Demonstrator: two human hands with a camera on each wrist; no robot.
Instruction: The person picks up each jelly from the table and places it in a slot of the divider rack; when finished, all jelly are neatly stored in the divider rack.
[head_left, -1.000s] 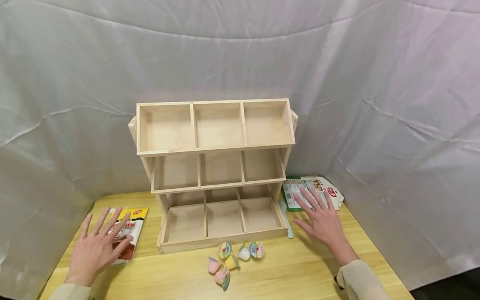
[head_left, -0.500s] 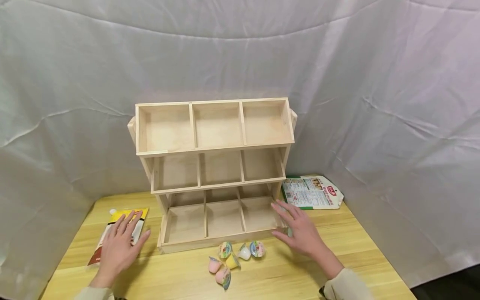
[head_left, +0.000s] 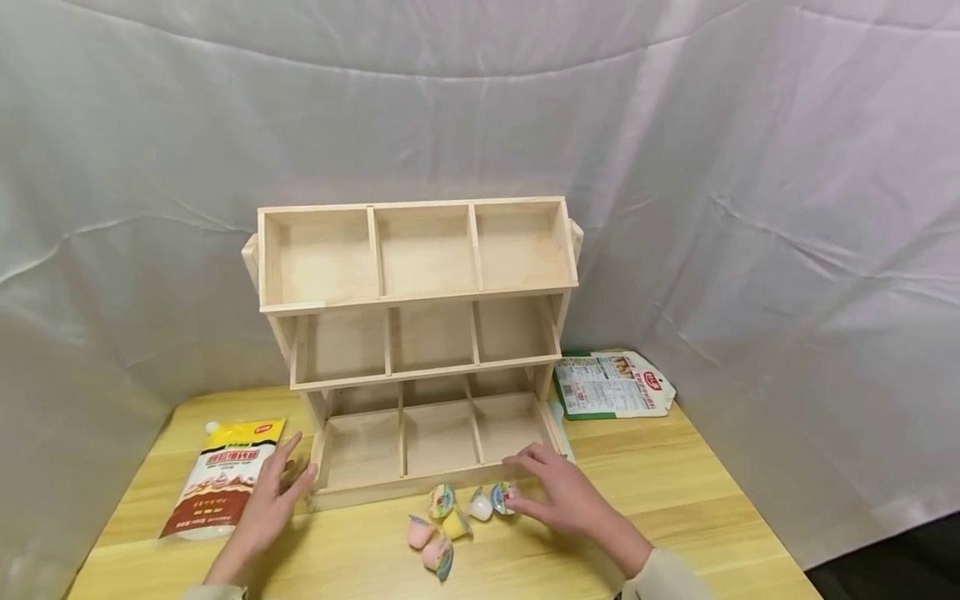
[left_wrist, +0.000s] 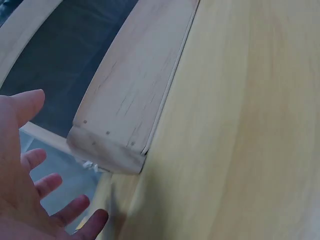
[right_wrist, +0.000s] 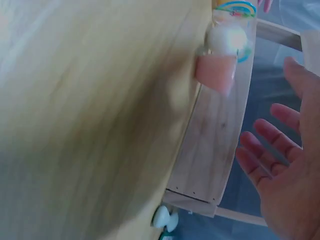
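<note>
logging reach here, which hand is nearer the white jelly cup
Right. The right hand is just right of the white jelly cup; the left hand is much farther off, to its left.

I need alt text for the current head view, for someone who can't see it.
A person's right hand is close to six small cups on a wooden table, the left hand near the front left corner of a three-tier wooden rack. A printed pouch lies at left, a green-and-white package at right.

Right hand (head_left: 561, 497) near jelly cups (head_left: 456, 524), rack (head_left: 431, 335) behind.
</note>
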